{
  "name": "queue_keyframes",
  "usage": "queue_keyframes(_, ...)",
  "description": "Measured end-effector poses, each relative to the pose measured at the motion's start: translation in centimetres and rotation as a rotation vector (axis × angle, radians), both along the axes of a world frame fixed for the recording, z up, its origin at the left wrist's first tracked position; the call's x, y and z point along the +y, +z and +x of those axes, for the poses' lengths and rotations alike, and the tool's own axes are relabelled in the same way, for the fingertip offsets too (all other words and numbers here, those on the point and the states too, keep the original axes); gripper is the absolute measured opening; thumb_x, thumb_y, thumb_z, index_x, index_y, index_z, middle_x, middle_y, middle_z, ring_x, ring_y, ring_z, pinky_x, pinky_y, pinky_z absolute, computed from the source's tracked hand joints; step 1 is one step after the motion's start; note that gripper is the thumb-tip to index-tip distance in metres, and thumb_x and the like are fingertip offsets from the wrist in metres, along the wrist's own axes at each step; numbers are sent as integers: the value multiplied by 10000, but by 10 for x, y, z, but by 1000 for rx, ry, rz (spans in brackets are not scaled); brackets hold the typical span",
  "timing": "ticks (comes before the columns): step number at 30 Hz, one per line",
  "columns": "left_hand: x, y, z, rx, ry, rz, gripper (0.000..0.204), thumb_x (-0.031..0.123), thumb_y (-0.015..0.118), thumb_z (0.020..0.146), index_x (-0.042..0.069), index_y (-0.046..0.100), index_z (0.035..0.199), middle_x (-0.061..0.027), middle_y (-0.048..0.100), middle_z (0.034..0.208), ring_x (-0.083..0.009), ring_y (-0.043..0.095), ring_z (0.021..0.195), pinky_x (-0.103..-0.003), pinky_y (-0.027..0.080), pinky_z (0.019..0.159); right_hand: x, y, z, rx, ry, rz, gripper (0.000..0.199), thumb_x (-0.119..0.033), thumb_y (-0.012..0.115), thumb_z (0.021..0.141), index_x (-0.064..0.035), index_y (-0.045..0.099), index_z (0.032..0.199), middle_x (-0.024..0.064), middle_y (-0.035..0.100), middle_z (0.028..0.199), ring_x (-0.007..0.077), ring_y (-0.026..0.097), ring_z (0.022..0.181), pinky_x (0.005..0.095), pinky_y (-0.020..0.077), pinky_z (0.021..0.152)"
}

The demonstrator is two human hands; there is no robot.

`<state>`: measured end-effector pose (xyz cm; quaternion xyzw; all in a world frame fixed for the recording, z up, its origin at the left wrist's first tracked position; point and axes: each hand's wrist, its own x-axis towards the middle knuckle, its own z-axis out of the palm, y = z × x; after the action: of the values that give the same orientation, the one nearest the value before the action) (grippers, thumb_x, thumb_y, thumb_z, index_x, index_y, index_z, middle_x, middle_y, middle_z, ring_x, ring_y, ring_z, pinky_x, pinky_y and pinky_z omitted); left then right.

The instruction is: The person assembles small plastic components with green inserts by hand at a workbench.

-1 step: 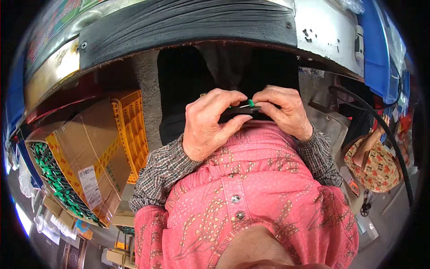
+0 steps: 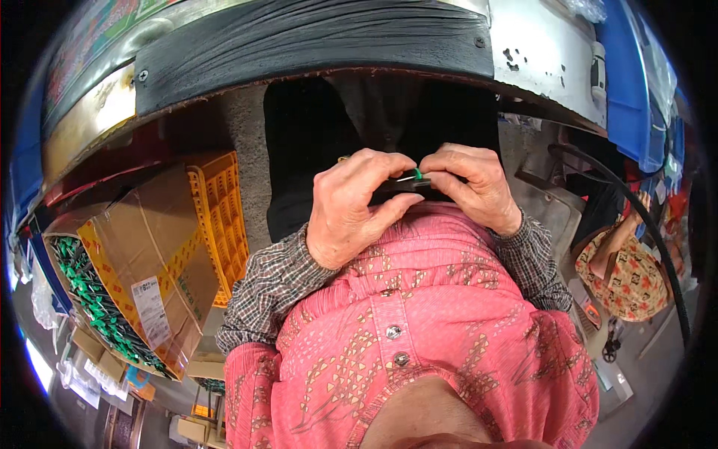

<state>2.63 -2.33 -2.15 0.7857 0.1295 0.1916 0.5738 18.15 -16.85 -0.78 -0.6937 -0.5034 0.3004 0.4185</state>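
Where the left hand [image 2: 342, 206] and right hand [image 2: 476, 182] meet before the pink shirt [image 2: 441, 292], I record both hands' fingers pinching a slim dark piece [image 2: 416, 184] with a bright green part [image 2: 418, 173] and thin, shiny rod [image 2: 406, 179].

A small dark piece [image 2: 423, 183] is held crosswise; just beyond sits a green part [image 2: 418, 173], a shiny rod [image 2: 406, 179] at its left.

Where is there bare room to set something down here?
The black strip along the bench edge looks bare, bordered by pale metal at right. Grey floor shows between the yellow crate and black trousers. Crowded: the packed carton, and between left hand and right hand, which hold a small green-and-black piece.
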Motion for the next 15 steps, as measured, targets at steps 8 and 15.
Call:
queue_keyframes(8,-4,19,3,43,-20,-49,220,32,730,751,15,649,955,-106,661,821,-190,654,700,-280,509,636,6,20,-5,-114,44,45,63,-23,659,785,0,641,841,125,604,720,278,617,636,343,477,555)
queue_keyframes(15,-2,35,-4,0,46,-48,213,29,739,758,17,640,947,-95,649,786,-161,640,653,-264,494,576,19,45,-5,-140,105,77,92,-63,680,785,-4,642,844,128,618,741,292,626,658,357,494,568)
